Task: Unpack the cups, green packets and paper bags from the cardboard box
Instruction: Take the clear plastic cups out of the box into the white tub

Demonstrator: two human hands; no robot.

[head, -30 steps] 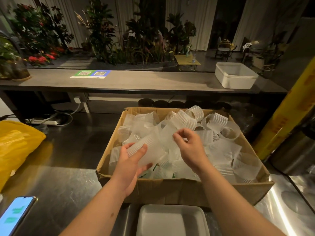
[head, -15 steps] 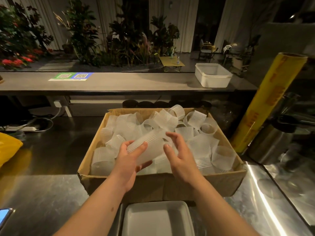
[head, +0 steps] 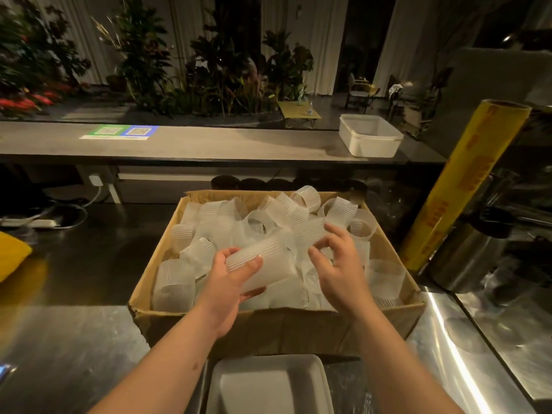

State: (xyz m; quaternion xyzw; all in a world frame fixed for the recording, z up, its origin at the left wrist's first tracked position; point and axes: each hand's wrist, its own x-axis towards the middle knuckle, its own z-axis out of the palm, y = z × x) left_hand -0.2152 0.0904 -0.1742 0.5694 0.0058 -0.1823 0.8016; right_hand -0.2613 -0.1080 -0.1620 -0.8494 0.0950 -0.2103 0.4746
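Note:
An open cardboard box (head: 268, 327) stands on the steel counter, filled with several ribbed translucent plastic cups (head: 179, 282) lying loose in all directions. My left hand (head: 230, 282) grips a stack of cups (head: 263, 261) held sideways above the pile, thumb on top and fingers underneath. My right hand (head: 340, 264) is over the right half of the box, its curled fingers closing on another ribbed cup (head: 310, 234) in the pile. No green packets or paper bags show; the cups cover whatever lies below.
A white rectangular tray (head: 268, 383) sits in front of the box at the counter edge. A tall yellow cling-film roll (head: 466, 180) and a steel canister (head: 466, 258) stand right. A yellow bag (head: 12, 252) lies left. A white tub (head: 370, 135) rests on the far ledge.
My left hand kept its grip on the cup stack. My right hand moved right and farther back, and its fingers curled onto another cup. The view has drifted rightward.

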